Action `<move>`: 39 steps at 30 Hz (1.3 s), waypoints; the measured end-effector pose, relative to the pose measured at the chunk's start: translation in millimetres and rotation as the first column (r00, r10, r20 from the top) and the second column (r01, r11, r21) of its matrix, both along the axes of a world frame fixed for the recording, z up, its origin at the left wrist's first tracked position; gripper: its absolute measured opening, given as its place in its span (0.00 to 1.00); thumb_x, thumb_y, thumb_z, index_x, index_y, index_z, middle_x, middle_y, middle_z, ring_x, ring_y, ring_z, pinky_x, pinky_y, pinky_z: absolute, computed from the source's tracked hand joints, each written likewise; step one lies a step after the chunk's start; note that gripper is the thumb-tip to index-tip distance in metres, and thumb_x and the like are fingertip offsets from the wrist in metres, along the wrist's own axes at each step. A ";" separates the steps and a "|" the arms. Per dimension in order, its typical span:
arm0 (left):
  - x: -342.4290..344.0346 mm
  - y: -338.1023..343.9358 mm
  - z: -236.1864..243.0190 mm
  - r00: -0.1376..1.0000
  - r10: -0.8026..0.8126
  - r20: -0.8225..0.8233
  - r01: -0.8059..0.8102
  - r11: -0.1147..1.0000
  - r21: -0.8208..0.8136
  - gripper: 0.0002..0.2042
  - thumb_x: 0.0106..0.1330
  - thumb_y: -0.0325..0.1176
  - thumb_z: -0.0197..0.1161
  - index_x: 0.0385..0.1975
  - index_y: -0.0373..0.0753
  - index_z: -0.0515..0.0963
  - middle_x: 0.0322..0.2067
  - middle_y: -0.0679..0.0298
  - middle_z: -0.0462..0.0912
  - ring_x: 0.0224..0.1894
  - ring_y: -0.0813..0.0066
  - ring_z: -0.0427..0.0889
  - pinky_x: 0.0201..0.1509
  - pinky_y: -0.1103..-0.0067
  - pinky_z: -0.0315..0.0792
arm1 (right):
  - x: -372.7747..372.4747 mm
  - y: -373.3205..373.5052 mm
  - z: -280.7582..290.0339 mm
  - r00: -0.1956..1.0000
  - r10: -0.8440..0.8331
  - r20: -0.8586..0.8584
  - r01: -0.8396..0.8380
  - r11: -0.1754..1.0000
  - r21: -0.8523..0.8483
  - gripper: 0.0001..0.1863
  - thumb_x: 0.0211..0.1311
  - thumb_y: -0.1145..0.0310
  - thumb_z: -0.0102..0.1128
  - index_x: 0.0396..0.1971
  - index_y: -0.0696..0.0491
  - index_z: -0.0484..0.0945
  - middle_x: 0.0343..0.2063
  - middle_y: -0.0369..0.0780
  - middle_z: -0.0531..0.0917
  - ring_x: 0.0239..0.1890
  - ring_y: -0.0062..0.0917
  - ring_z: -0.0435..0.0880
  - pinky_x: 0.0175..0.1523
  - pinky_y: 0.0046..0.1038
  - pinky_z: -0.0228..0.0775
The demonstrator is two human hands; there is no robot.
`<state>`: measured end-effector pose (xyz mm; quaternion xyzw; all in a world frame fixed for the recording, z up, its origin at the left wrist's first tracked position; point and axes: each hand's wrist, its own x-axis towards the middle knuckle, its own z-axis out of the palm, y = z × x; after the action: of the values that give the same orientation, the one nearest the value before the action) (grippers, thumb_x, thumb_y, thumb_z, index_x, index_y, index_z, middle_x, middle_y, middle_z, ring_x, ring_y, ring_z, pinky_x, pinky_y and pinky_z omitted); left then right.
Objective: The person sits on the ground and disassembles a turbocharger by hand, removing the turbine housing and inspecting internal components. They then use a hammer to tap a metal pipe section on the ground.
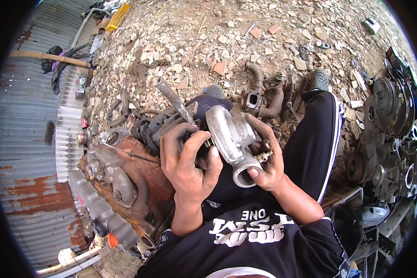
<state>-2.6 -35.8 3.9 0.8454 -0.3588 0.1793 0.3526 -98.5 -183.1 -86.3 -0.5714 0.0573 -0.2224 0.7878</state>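
In front of my lap I hold a grey metal turbocharger housing (224, 132), tilted, its round outlet facing down toward me. My right hand (271, 162) is wrapped round its right side, thumb near the outlet rim and fingers over the far side, beside a small brass-coloured fitting (264, 156). At its left edge are the curled fingers and thumb of my left hand (190, 162). A small metal piece (208, 141) shows between that index finger and thumb. A grey metal tube (173, 97) slants up just beyond my left hand; its lower end is partly hidden.
Rusty curved pipes with a flange (253, 99) lie on the rubble (190, 46) between my feet. Engine parts and a grey ribbed cover (102, 213) lie at left by a corrugated metal wall (23, 153). More engine parts (384, 157) are piled at right.
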 end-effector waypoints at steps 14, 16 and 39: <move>0.2 -4.4 -0.1 0.998 -0.061 0.005 0.061 0.996 -0.066 0.13 0.64 0.38 0.67 0.43 0.39 0.82 0.45 0.55 0.80 0.45 0.52 0.80 0.52 0.61 0.73 | -1.1 -2.5 -1.7 0.998 0.047 0.033 -0.050 0.994 0.100 0.56 0.51 0.47 0.75 0.73 0.65 0.60 0.69 0.52 0.69 0.70 0.39 0.71 0.69 0.39 0.69; 0.5 -3.9 -0.3 0.996 -0.084 0.024 0.085 0.993 -0.084 0.13 0.63 0.37 0.67 0.44 0.39 0.81 0.45 0.55 0.81 0.46 0.52 0.81 0.52 0.61 0.74 | -1.3 -0.9 -4.2 0.999 0.029 0.045 -0.033 0.996 0.088 0.56 0.51 0.47 0.75 0.73 0.65 0.60 0.69 0.53 0.69 0.71 0.39 0.71 0.70 0.39 0.68; -0.6 0.3 -3.6 1.000 -0.026 0.009 0.026 0.999 -0.019 0.12 0.63 0.37 0.67 0.42 0.37 0.83 0.43 0.54 0.82 0.45 0.53 0.81 0.52 0.61 0.75 | -2.8 -2.1 -4.1 0.999 0.040 0.024 -0.041 0.997 0.067 0.56 0.53 0.46 0.73 0.73 0.67 0.60 0.68 0.54 0.70 0.70 0.41 0.72 0.65 0.39 0.73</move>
<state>-3.2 -35.5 0.2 0.8365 -0.3697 0.1820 0.3612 -101.3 -185.2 -90.5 -0.5430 0.0445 -0.2108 0.8116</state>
